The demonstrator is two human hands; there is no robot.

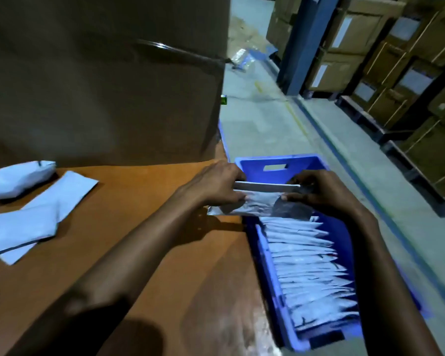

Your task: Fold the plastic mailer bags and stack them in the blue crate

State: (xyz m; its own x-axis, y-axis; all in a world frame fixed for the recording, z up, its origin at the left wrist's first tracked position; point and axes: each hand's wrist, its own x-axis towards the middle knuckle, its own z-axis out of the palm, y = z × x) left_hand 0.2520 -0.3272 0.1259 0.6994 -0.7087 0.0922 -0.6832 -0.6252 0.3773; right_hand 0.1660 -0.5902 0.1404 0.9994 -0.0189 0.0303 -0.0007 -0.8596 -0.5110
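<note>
A folded white mailer bag (257, 201) hangs over the far end of the blue crate (303, 164). My left hand (213, 183) grips its left end and my right hand (319, 188) pinches its right end. Inside the crate a row of several folded mailer bags (308, 268) stands on edge, running from the held bag toward me. More flat, unfolded mailer bags (36, 214) lie on the brown cardboard surface (139, 227) at the left, with a bulkier white bag (16, 178) behind them.
A tall cardboard box (100, 80) stands behind the work surface. The crate sits on the grey floor (267, 124) to the right of the surface. Stacked cartons on pallets (396, 73) line the aisle's right side, past a blue rack post (303, 44).
</note>
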